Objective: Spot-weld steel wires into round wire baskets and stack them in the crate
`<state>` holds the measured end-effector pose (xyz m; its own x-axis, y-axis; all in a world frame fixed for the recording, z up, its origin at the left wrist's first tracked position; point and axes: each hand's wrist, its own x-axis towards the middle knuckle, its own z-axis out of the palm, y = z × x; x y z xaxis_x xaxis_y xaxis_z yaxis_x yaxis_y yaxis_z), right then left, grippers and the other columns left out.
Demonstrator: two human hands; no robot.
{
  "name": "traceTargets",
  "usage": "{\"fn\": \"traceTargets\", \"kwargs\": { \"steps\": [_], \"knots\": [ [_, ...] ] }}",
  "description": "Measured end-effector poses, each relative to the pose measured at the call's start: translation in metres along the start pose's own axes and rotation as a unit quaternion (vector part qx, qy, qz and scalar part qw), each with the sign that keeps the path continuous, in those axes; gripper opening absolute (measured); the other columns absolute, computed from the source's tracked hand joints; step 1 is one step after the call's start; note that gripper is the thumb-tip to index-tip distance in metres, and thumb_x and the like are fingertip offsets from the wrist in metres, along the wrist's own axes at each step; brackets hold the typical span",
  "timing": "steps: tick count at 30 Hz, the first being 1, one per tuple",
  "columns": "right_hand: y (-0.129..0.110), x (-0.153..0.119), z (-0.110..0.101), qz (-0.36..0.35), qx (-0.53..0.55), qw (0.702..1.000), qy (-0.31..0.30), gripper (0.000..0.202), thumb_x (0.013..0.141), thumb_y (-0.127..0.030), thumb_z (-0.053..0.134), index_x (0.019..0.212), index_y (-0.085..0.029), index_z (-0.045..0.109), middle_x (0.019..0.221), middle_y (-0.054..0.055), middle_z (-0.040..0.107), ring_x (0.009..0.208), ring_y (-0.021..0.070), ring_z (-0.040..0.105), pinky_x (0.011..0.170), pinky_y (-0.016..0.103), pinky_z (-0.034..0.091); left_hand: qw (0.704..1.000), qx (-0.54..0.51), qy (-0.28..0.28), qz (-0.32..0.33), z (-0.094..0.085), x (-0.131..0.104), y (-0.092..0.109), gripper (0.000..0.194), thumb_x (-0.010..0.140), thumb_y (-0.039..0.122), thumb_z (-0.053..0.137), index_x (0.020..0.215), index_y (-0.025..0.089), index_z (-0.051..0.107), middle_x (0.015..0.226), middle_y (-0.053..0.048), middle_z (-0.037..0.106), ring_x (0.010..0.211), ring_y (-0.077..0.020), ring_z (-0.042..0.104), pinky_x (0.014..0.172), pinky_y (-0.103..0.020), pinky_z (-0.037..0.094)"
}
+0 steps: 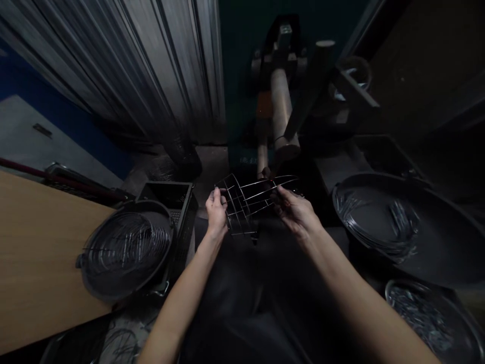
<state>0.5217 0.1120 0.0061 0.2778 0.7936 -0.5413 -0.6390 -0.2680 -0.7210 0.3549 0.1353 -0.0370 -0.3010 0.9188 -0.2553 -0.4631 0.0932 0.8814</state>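
Between my two hands is a wire frame (238,202) of thin, shiny metal rods crossing each other, with a curved part reaching to the right. My left hand (217,210) grips its left edge, thumb up and fingers curled round the wire. Pinched on the rods of its right part is my right hand (295,210). The frame's far right end lies close to the lower arm (262,154) of a machine; whether they touch I cannot tell in the dim light.
Above the frame juts the machine's thick cylindrical arm (281,106). At left, a round dark pan (94,283) holds wire rings, beside a black crate (187,202). On the right, a wide dark basin (447,247) holds bent wires. Below it, a bowl (390,288) contains small metal pieces.
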Motion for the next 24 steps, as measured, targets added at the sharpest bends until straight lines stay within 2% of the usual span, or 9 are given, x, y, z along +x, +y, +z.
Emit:
{"fn": "traceTargets", "kwargs": {
  "steps": [6, 13, 15, 17, 18, 19, 21, 23, 24],
  "knots": [
    [0.000, -0.002, -0.022, -0.010, -0.016, 1.000, 0.024, 0.015, 0.067, -0.021, 0.079, 0.072, -0.015, 0.065, 0.066, 0.000, 0.065, 0.053, 0.0081, 0.060, 0.039, 0.013, 0.041, 1.000, -0.012, 0.022, 0.012, 0.003, 0.011, -0.003, 0.024, 0.086, 0.035, 0.054, 0.076, 0.013, 0.056, 0.049, 0.009, 0.028, 0.040, -0.0029, 0.023, 0.039, -0.014, 0.016],
    [-0.003, 0.001, -0.030, -0.005, -0.025, 0.999, 0.027, 0.010, 0.069, -0.020, 0.076, 0.071, -0.016, 0.067, 0.067, 0.000, 0.064, 0.054, 0.0080, 0.058, 0.039, 0.014, 0.039, 0.999, 0.004, 0.023, 0.028, 0.005, 0.013, 0.006, 0.026, 0.086, 0.037, 0.053, 0.077, 0.013, 0.058, 0.050, 0.008, 0.029, 0.039, -0.0027, 0.025, 0.039, -0.014, 0.018],
    [-0.002, 0.005, -0.042, -0.026, -0.050, 0.998, 0.026, 0.018, 0.064, -0.025, 0.079, 0.075, -0.018, 0.067, 0.070, 0.001, 0.064, 0.057, 0.0097, 0.058, 0.041, 0.016, 0.040, 0.999, 0.002, 0.023, 0.027, 0.006, 0.010, 0.007, 0.027, 0.086, 0.038, 0.053, 0.076, 0.013, 0.058, 0.050, 0.008, 0.030, 0.039, -0.0027, 0.025, 0.039, -0.014, 0.018],
    [0.002, 0.008, -0.065, -0.088, -0.113, 0.989, 0.041, 0.027, 0.063, -0.035, 0.078, 0.081, -0.019, 0.067, 0.075, 0.002, 0.065, 0.064, 0.0133, 0.060, 0.047, 0.020, 0.043, 0.999, -0.002, 0.026, 0.031, 0.005, 0.007, 0.002, 0.026, 0.087, 0.038, 0.053, 0.076, 0.014, 0.056, 0.051, 0.008, 0.031, 0.039, -0.0029, 0.026, 0.039, -0.014, 0.019],
    [0.005, 0.009, -0.081, -0.142, -0.175, 0.972, 0.061, 0.031, 0.064, -0.040, 0.075, 0.085, -0.019, 0.067, 0.079, 0.003, 0.065, 0.070, 0.0161, 0.061, 0.053, 0.024, 0.046, 0.999, -0.006, 0.030, 0.036, 0.005, 0.004, -0.002, 0.026, 0.087, 0.038, 0.053, 0.076, 0.014, 0.055, 0.051, 0.008, 0.032, 0.040, -0.0030, 0.026, 0.039, -0.014, 0.019],
    [0.009, 0.009, -0.098, -0.204, -0.259, 0.940, 0.087, 0.033, 0.067, -0.044, 0.071, 0.088, -0.019, 0.067, 0.083, 0.005, 0.065, 0.078, 0.0196, 0.061, 0.061, 0.029, 0.048, 0.998, -0.010, 0.036, 0.041, 0.003, 0.000, -0.008, 0.026, 0.087, 0.038, 0.052, 0.075, 0.015, 0.054, 0.051, 0.008, 0.032, 0.040, -0.0033, 0.026, 0.039, -0.014, 0.020],
    [0.017, 0.003, -0.133, -0.300, -0.452, 0.830, 0.132, 0.032, 0.072, -0.045, 0.065, 0.088, -0.018, 0.067, 0.090, 0.010, 0.064, 0.091, 0.0278, 0.059, 0.076, 0.042, 0.047, 0.997, -0.017, 0.054, 0.051, -0.004, -0.011, -0.019, 0.027, 0.087, 0.040, 0.052, 0.074, 0.016, 0.052, 0.050, 0.008, 0.030, 0.040, -0.0039, 0.026, 0.040, -0.015, 0.020],
    [0.026, -0.006, -0.159, -0.319, -0.601, 0.722, 0.127, 0.028, 0.076, -0.042, 0.062, 0.085, -0.016, 0.067, 0.092, 0.016, 0.063, 0.096, 0.0353, 0.056, 0.081, 0.052, 0.043, 0.996, -0.008, 0.066, 0.051, -0.015, -0.029, -0.025, 0.030, 0.085, 0.044, 0.053, 0.073, 0.017, 0.053, 0.049, 0.008, 0.031, 0.041, -0.0047, 0.026, 0.040, -0.016, 0.021],
    [0.031, -0.010, -0.164, -0.312, -0.646, 0.689, 0.099, 0.027, 0.078, -0.041, 0.061, 0.086, -0.016, 0.067, 0.093, 0.018, 0.062, 0.096, 0.0373, 0.055, 0.080, 0.055, 0.042, 0.997, 0.005, 0.058, 0.055, -0.023, -0.040, -0.023, 0.031, 0.084, 0.046, 0.053, 0.073, 0.017, 0.054, 0.049, 0.008, 0.032, 0.041, -0.0051, 0.027, 0.040, -0.017, 0.022]
  ]
}}
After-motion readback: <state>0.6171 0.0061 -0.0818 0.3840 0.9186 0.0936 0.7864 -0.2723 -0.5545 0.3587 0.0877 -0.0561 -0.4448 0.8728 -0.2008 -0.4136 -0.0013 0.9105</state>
